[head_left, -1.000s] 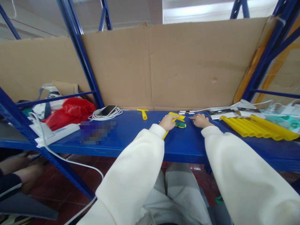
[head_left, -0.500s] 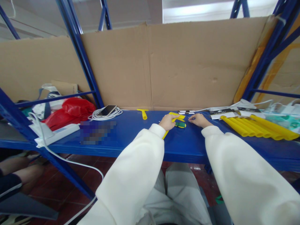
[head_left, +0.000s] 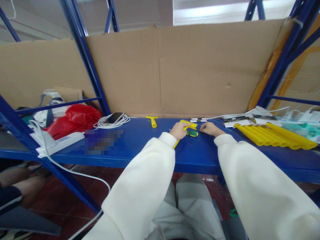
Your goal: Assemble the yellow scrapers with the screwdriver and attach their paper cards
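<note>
At nine o'clock from our right hand (head_left: 210,128), its fingertips pinched together (on what, we cannot tell), our left hand (head_left: 178,130) grips a yellow, plastic-looking T-shaped piece (head_left: 192,125), long axis seven-to-one.

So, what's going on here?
A person in white sleeves is working at a blue shelf. Their left hand holds a yellow piece beside a green-handled tool. The right hand is close by; whether it pinches anything is too small to tell. Yellow tubes lie to the right.
</note>
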